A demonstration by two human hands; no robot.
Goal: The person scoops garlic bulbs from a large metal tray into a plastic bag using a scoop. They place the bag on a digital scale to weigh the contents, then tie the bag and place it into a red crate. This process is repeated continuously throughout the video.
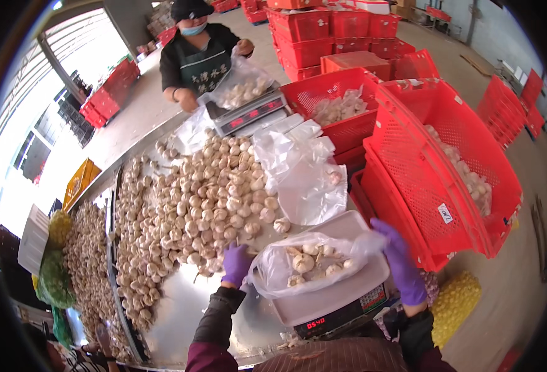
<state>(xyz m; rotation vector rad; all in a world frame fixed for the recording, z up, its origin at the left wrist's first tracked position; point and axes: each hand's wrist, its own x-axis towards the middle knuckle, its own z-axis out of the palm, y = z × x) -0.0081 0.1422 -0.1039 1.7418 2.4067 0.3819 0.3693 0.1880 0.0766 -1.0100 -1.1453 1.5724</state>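
A clear plastic bag with several garlic bulbs inside lies on the pan of a digital scale with a lit red display. My right hand, in a purple glove, grips the bag's gathered end at the pan's right side. My left hand, gloved the same way, reaches to the near edge of a large heap of garlic, just left of the bag. Its fingers are turned away from me, so whether they hold a bulb is hidden. The heap lies on a metal table.
A stack of plastic bags lies beyond my scale. Across the table a co-worker handles a garlic bag on another scale. Red crates stand close on the right, above yellow net sacks. A metal divider crosses the table at left.
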